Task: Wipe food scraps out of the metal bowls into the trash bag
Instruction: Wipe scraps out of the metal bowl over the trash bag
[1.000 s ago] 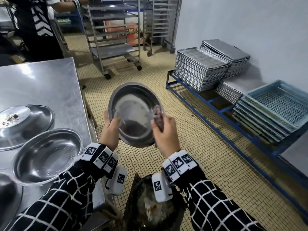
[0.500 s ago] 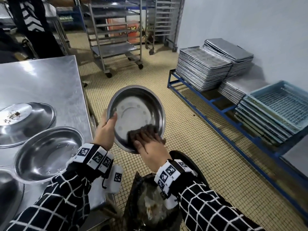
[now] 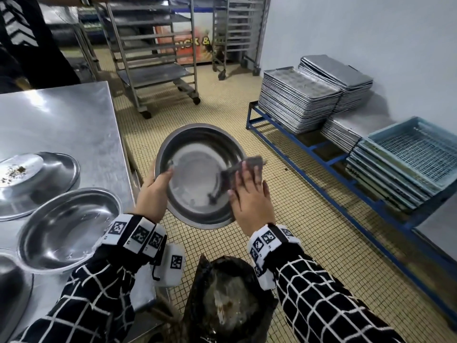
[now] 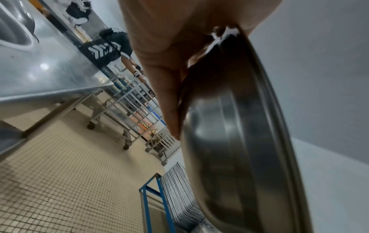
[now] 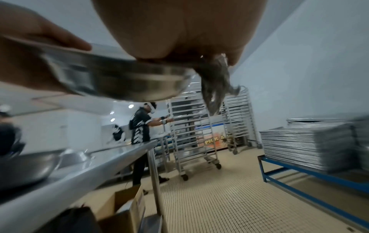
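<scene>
I hold a metal bowl [image 3: 195, 179] tilted toward me over the black trash bag [image 3: 230, 300]. My left hand [image 3: 154, 194] grips its left rim, thumb inside; the left wrist view shows the fingers [image 4: 165, 97] behind the bowl [image 4: 239, 141]. My right hand [image 3: 249, 194] lies with straight fingers on a grey cloth [image 3: 247, 165], pressing it against the bowl's right rim. In the right wrist view the cloth [image 5: 215, 88] hangs past the rim of the bowl [image 5: 119, 82]. The bowl's inside looks smeared, with no scraps visible.
On the steel table [image 3: 61, 120] to my left sit an upright bowl [image 3: 69, 229], an upturned one [image 3: 49, 184] with crumbs on its base, and part of another [image 3: 12, 293]. Tray stacks [image 3: 296, 102] on a blue rack, wheeled racks and another person stand around.
My right hand swept the cloth from the bowl's lower inside up to its right rim. The bowl stays in my left hand above the bag.
</scene>
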The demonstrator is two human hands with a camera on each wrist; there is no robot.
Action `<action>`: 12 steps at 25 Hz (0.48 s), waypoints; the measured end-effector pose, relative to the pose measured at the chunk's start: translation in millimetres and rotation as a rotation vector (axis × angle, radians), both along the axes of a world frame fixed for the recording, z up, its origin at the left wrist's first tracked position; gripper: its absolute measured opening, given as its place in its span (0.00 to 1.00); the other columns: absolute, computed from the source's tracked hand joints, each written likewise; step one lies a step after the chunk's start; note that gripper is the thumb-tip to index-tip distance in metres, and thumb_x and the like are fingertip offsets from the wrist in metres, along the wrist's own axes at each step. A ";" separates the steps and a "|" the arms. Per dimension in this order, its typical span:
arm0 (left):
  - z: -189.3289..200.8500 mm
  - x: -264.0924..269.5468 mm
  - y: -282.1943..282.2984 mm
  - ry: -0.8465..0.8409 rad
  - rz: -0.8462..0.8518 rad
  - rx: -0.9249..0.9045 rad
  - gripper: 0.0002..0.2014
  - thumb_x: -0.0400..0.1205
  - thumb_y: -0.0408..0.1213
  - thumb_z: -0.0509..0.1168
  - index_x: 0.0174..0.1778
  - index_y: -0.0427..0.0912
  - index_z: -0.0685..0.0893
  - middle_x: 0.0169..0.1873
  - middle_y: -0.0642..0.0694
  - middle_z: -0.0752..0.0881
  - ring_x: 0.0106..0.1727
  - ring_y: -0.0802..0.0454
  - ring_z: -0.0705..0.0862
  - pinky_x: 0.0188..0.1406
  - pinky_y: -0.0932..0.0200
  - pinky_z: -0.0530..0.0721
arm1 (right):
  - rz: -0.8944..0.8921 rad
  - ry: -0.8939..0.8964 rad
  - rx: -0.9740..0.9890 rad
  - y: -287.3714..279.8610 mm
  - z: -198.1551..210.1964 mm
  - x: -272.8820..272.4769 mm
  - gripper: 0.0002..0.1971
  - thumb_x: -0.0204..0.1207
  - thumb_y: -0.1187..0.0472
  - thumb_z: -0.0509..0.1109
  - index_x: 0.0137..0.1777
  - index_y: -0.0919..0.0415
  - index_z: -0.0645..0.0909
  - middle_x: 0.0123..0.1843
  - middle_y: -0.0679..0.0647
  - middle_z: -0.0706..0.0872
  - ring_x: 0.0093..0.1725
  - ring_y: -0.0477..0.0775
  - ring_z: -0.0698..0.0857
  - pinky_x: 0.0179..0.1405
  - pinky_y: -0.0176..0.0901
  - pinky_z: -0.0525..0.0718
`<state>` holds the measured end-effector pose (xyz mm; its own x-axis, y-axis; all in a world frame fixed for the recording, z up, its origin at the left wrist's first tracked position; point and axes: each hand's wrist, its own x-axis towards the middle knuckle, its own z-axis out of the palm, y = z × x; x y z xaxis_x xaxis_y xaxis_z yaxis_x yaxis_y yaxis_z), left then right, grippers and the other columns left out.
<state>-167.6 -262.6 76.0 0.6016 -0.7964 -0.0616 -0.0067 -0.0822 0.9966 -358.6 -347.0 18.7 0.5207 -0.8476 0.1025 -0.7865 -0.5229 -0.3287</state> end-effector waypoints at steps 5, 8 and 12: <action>15.2 -3.2 -12.8 0.043 -0.095 0.055 0.07 0.81 0.42 0.61 0.42 0.44 0.81 0.42 0.39 0.85 0.42 0.44 0.85 0.48 0.50 0.83 | -0.163 -0.515 0.075 -24.4 34.6 -14.7 0.28 0.84 0.45 0.53 0.82 0.53 0.58 0.72 0.53 0.75 0.56 0.48 0.82 0.39 0.31 0.82; 24.7 3.8 -19.0 0.084 -0.192 0.115 0.19 0.74 0.46 0.65 0.53 0.34 0.81 0.37 0.37 0.86 0.33 0.44 0.84 0.38 0.51 0.83 | -0.268 -0.612 0.276 -34.8 55.2 -27.0 0.11 0.81 0.50 0.64 0.59 0.53 0.77 0.44 0.43 0.83 0.42 0.42 0.83 0.32 0.24 0.76; 24.3 -2.7 -16.0 0.113 -0.165 -0.046 0.21 0.80 0.39 0.64 0.68 0.46 0.68 0.40 0.47 0.86 0.33 0.51 0.87 0.29 0.58 0.85 | -0.412 -0.755 0.300 -29.0 53.9 -23.6 0.04 0.80 0.60 0.66 0.50 0.60 0.78 0.42 0.49 0.83 0.38 0.43 0.82 0.27 0.24 0.73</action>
<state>-170.3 -278.6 100.3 0.4537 -0.8873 -0.0828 0.0961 -0.0437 0.9944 -382.2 -376.0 72.6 0.0542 -0.9978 0.0385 -0.4129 -0.0576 -0.9089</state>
